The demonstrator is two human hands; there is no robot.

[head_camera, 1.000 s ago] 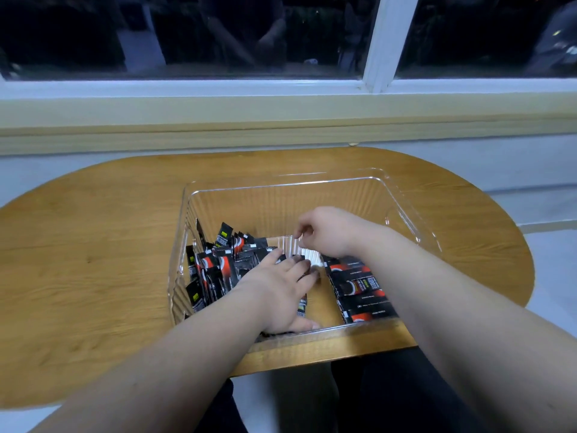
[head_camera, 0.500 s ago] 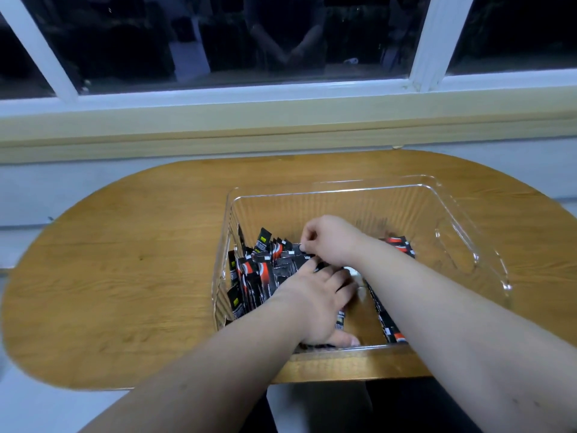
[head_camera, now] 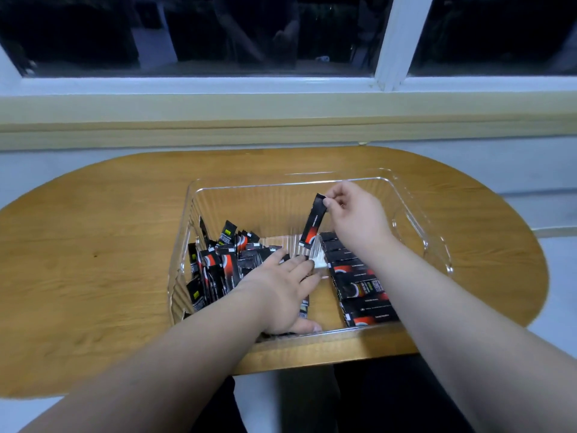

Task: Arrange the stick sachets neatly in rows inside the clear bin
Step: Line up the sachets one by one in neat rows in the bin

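A clear bin (head_camera: 434,245) stands on the wooden table. A loose heap of black and red stick sachets (head_camera: 218,267) fills its left side. A flat row of sachets (head_camera: 359,285) lies along the right of its floor, partly hidden by my right forearm. My right hand (head_camera: 356,217) pinches the top end of one black sachet (head_camera: 313,225), which hangs upright above the far end of the row. My left hand (head_camera: 281,289) rests flat with straight fingers on the heap's right edge, touching a white sachet (head_camera: 318,260).
The oval wooden table (head_camera: 93,260) reaches a pale wall and window sill (head_camera: 281,110) at the back. Its near edge (head_camera: 327,354) runs just in front of the bin. Dark window panes are above.
My right hand has risen from the heap and moved right with one sachet pinched in it. My left hand stays pressed on the heap. The camera view has shifted.
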